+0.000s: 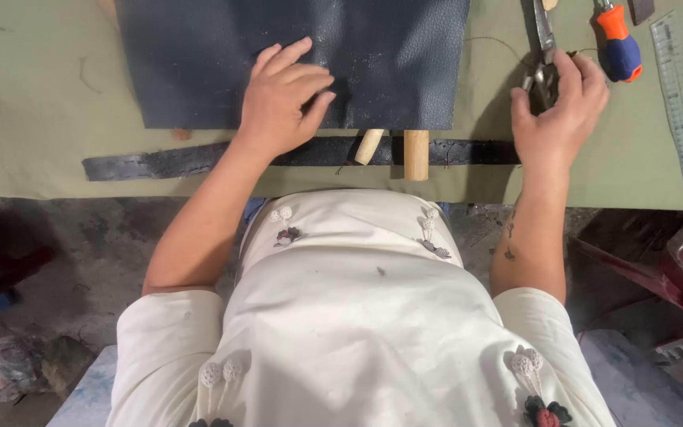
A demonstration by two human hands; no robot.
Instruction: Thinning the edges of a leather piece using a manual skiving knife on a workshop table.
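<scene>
Left hand [282, 99] fingers flat on limp dark textured leather sheet [223, 55], upper centre | right hand [556, 107] fingers curled on metal pliers [545, 59], upper right | I judge leather supple; grip edge.

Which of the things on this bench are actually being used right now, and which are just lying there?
In use: dark leather sheet under the left hand; scissors under the right hand.

Lying about: orange-and-blue handled tool, clear ruler, two wooden handles, dark strap.

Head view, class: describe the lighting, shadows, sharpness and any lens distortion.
Head view: soft, even light; faint shadow beside the right hand on the scissors; speckled sheen on the dark leather sheet under the left hand; focus sharp; table edge bows slightly, wide-angle.
</scene>
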